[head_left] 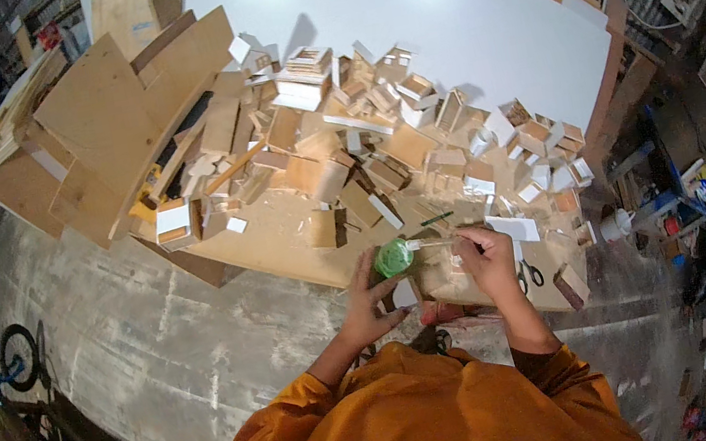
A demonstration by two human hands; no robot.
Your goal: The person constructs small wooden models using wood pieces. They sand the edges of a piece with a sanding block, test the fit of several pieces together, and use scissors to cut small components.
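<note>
- The left hand (370, 298) is wrapped around a small green-lidded container (394, 258), grasping it at the near edge of the wooden workbench (280, 233).
- The right hand (488, 255) is clenched on a thin brush-like stick (432, 242), whose pale tip lies across to the green lid, touching or just over it; which one cannot be told.
- Between and under both hands lies a small flat piece of wood (440, 276), resting at the bench's near edge.
- A pair of scissors (530, 274) lies just right of the right hand.
- A heap of small wooden and white-faced offcuts (375, 131) covers the bench beyond the hands.
- A large white board (447, 5) lies at the far right of the bench.
- Big plywood sheets (107, 113) lean at the far left.
- A white bottle (615, 224) stands off the bench's right end.
- A bicycle (19, 360) stands on the concrete floor (155, 331) at the near left.
</note>
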